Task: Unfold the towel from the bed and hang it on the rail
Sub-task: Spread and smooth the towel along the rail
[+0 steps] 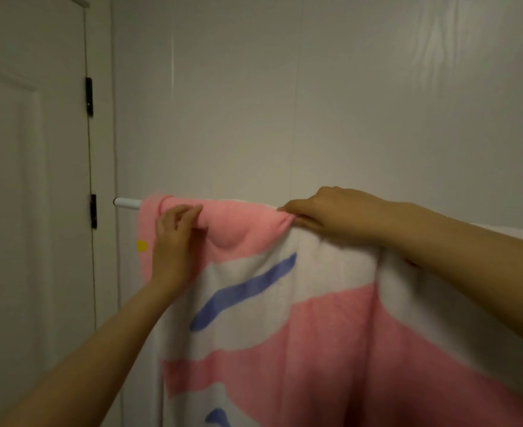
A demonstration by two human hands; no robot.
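At rail [126, 203] height: left hand [174, 238] pinching a pink fold, right hand [331, 211] pressing bunched towel [284, 303] edge onto the bar. Draped over rail, hanging down. Likely soft, thick, limp, fairly heavy, prone to sliding; best gripped along top edge, hands apart.

A pale wall [315, 103] fills most of the view, its surface smooth and faintly glossy, with soft rippled reflections toward the upper right corner. At the left edge stands a white panelled door [23, 180], closed against its frame. Two dark hinges sit on the door's right edge: an upper hinge [89, 96] and a lower hinge [93, 211]. A thin vertical seam, perhaps a panel joint, runs down the wall.
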